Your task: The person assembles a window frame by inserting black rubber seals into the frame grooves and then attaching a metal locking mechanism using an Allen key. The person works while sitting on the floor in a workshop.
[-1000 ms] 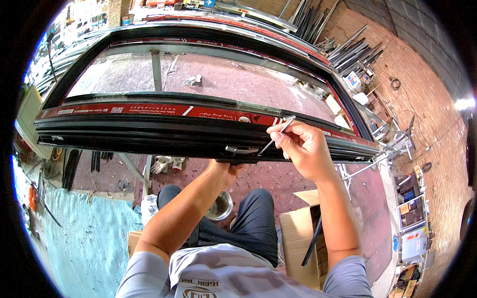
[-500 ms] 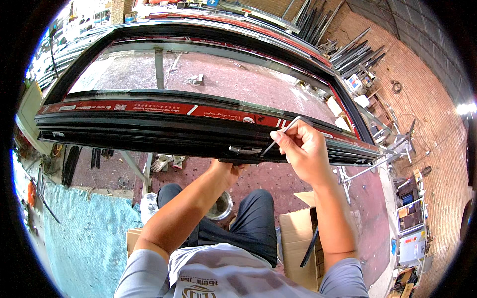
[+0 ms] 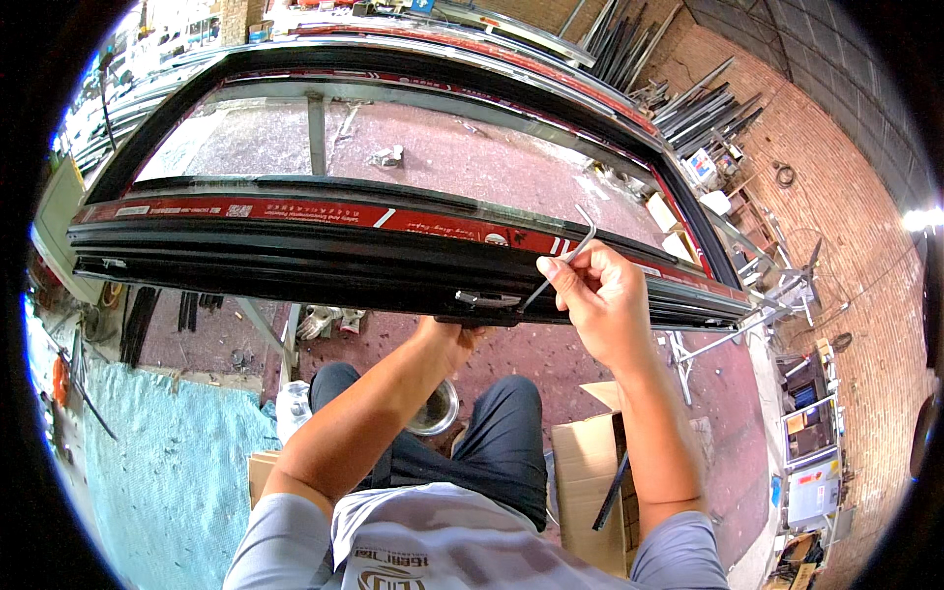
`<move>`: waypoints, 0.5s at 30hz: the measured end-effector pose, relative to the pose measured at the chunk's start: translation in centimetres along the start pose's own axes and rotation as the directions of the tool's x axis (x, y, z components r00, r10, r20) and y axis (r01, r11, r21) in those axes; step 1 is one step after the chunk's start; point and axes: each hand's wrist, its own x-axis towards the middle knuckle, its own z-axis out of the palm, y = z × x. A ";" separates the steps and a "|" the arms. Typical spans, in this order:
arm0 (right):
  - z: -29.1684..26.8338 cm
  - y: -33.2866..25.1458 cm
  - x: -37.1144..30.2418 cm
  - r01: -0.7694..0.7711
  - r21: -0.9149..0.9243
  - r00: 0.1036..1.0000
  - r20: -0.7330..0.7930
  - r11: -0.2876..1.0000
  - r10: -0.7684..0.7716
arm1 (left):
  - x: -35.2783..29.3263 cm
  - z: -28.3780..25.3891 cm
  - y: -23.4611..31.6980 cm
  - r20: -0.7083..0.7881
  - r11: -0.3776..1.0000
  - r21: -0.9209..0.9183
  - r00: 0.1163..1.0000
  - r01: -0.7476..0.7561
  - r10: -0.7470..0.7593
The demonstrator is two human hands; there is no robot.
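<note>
A black window frame (image 3: 295, 269) with red protective tape and a glass pane lies across in front of me. In my right hand (image 3: 602, 290) is a thin metal hex key (image 3: 588, 234), pinched between thumb and fingers. Its bent end sticks up above the hand, and its lower tip meets the frame's near edge beside a small silver lock piece (image 3: 487, 298). My left hand (image 3: 450, 341) is under that edge, closed against a black part (image 3: 477, 321) that juts out below. Its fingers are mostly hidden, so exactly what it grips cannot be made out.
Metal stand legs (image 3: 293, 339) show beneath the frame. A metal bowl (image 3: 438, 408) is on the floor between my legs, with an opened cardboard box (image 3: 585, 472) to the right. Light blue sheeting (image 3: 177, 462) covers floor at left. Long profiles (image 3: 703, 108) lean by the brick wall.
The hex key has turned in my right hand: its bent end pointed to the right and now points up and away. My left hand stays in place under the frame.
</note>
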 end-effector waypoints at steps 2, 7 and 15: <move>0.0 -0.2 0.0 -0.039 -0.030 0.999 -0.007 0.999 0.039 | 0.1 -0.3 0.0 0.039 1.000 0.015 0.999 -0.010 0.009; -0.7 -0.6 -0.6 0.000 0.005 1.000 -0.022 1.000 0.000 | -0.3 0.2 0.1 0.049 0.999 0.028 0.998 0.025 -0.027; -1.2 -2.6 -1.9 0.128 0.209 0.992 -0.016 0.970 -0.128 | -0.5 -3.5 0.6 0.116 0.998 0.055 0.993 0.005 -0.011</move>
